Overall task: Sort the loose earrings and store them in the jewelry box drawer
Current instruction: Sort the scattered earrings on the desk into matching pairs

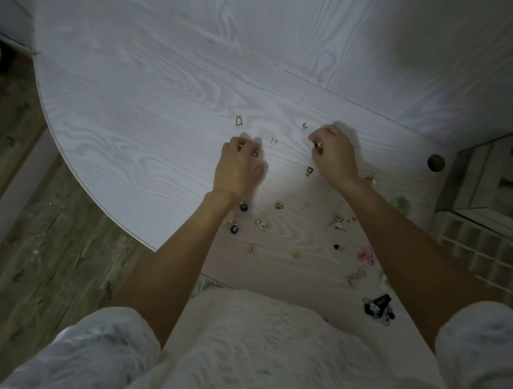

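Several loose earrings lie scattered on the white wood-grain table [164, 104]. My left hand [239, 166] rests palm down, its fingertips closed on a small gold earring [254, 153]. My right hand [334, 157] pinches a small dark earring [316, 144] between thumb and fingers. Around them lie a gold drop earring [239, 120], a clear hoop [273, 140], a green stud [304, 125], a gold square earring [309, 170], a gold heart [279, 205] and two dark blue round earrings [243, 207]. The mirrored jewelry box [487, 181] stands at the right edge with its gridded drawer [485, 256] pulled out.
A round brass knob [436, 162] sits left of the box. More pieces lie nearer me: a pink one [367, 256], a dark blue-and-white cluster [379, 308], green bits [402, 201]. The table's curved edge drops to the wooden floor [21, 240] at left.
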